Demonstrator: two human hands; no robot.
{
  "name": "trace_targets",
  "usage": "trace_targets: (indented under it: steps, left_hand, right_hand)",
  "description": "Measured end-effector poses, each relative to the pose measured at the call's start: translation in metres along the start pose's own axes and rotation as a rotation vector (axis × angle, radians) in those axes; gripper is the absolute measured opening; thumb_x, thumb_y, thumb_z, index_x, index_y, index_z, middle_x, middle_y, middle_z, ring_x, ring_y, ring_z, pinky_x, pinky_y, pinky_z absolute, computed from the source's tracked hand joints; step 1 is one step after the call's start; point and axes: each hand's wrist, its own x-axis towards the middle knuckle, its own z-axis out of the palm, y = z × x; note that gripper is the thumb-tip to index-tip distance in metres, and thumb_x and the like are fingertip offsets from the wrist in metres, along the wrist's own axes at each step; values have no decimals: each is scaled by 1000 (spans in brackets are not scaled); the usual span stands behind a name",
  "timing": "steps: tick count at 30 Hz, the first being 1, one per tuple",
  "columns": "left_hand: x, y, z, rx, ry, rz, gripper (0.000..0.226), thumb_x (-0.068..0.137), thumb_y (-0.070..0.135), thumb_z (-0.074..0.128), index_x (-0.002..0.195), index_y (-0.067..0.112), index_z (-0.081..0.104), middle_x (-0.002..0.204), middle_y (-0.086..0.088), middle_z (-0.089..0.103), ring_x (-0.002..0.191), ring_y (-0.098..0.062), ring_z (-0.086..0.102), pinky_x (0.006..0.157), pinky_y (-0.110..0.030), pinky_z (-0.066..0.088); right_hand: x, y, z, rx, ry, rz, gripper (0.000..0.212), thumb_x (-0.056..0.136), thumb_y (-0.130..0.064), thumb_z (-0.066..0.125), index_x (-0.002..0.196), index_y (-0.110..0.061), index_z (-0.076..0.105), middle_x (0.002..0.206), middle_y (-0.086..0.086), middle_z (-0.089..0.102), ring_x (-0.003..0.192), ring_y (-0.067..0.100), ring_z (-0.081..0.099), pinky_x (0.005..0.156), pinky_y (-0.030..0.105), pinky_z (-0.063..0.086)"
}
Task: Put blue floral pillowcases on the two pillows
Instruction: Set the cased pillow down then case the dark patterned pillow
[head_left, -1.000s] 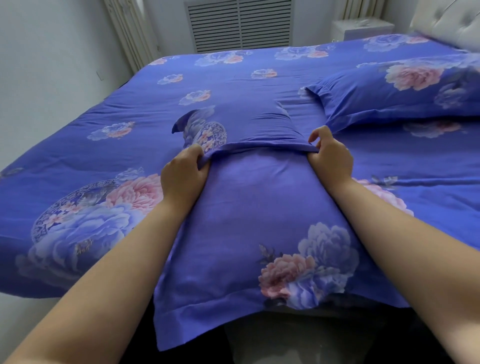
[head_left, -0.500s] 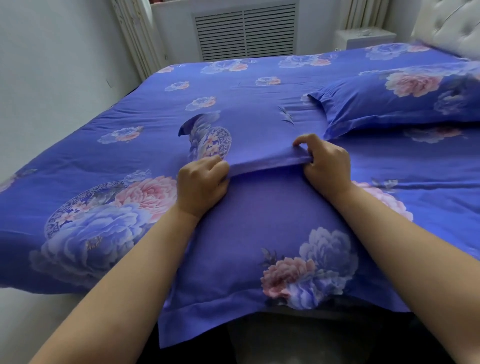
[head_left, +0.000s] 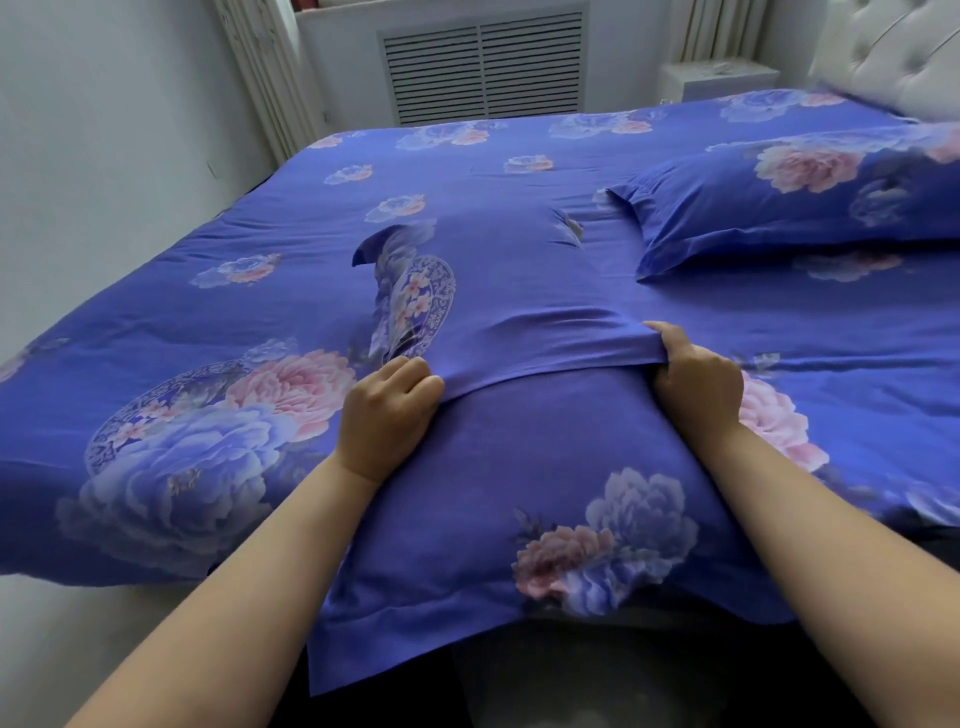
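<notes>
Both hands (head_left: 545, 395) gripping pillowcase (head_left: 519, 509) flap edge — taut, on bed (head_left: 311, 208)

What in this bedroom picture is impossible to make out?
- Head view: the pillow itself, fully covered by the near pillowcase.
- Fingertips of left hand and right hand, tucked into the fabric flap.
- Second pillow and headboard, cut off by the right edge.
</notes>
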Motion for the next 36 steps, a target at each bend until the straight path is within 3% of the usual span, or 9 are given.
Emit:
trace_targets:
  steps: [6, 9, 13, 19, 24, 28, 30, 32, 36]
  left_hand:
    - [5, 4, 0, -63, -191, -646, 28, 72, -5, 47, 88, 18, 47, 93, -9, 52, 72, -35, 52, 48, -34, 35]
    - [-7, -19, 2, -87, -643, -869, 19, 78, -1, 44, 86, 17, 45, 100, -15, 56, 85, -35, 55, 64, -37, 39]
    - [-13, -33, -10, -40, -1132, -839, 10, 84, 10, 44, 92, 17, 43, 111, -14, 59, 97, -32, 55, 77, -37, 44]
    - [28, -8, -10, -122, -414, -472, 34, 84, 15, 49, 116, 22, 59, 113, -6, 56, 102, -34, 54, 81, -43, 47]
    - [51, 7, -1, -350, -432, -285, 44, 81, 49, 52, 117, 26, 63, 113, 4, 59, 103, -20, 55, 88, -31, 44]
    - [53, 10, 5, -234, -336, -248, 30, 80, 29, 52, 102, 21, 70, 101, 0, 66, 93, -25, 60, 73, -33, 49]
    - [67, 11, 8, -301, -229, -360, 25, 81, 22, 49, 87, 12, 70, 85, -6, 68, 81, -29, 62, 67, -32, 48]
    - [90, 13, 10, -465, -142, -580, 22, 83, 24, 53, 77, 8, 68, 69, -9, 65, 69, -28, 58, 63, -33, 43]
    - [117, 16, 11, -504, -121, -645, 27, 84, 31, 55, 68, 11, 64, 59, -4, 58, 62, -24, 51, 61, -36, 43]
  right_hand:
    - [5, 26, 7, -163, -491, 194, 40, 93, -17, 40, 131, -27, 48, 107, 23, 62, 98, 40, 58, 74, 40, 42]
    - [9, 21, -1, -139, -588, 260, 31, 92, -17, 38, 118, -21, 55, 114, 18, 60, 103, 36, 55, 74, 37, 38]
    - [10, 5, -14, -26, -452, 303, 26, 92, -20, 43, 112, -17, 59, 113, 18, 63, 102, 37, 57, 73, 38, 39]
    - [4, -61, -34, 359, -49, 42, 21, 85, -25, 63, 104, -16, 60, 91, 1, 66, 91, 26, 62, 76, 36, 47]
    - [-27, -114, -31, 403, -55, -353, 24, 86, -33, 55, 94, -16, 70, 111, 0, 66, 97, 17, 62, 83, 29, 49]
    - [-43, -111, -31, 405, 29, -364, 21, 87, -27, 56, 94, -13, 70, 102, 1, 63, 80, 16, 62, 64, 26, 49]
    - [-37, -117, -30, 315, -83, -436, 31, 89, -28, 51, 111, -13, 67, 116, 5, 63, 102, 21, 62, 86, 29, 48]
    - [-14, -126, -30, 156, -399, -423, 50, 94, -39, 39, 140, -20, 43, 148, 4, 39, 137, 21, 34, 114, 37, 25]
    - [19, -133, -15, 75, -646, -202, 65, 92, -59, 32, 149, -31, 19, 159, -4, 10, 147, 17, 4, 118, 45, 4]
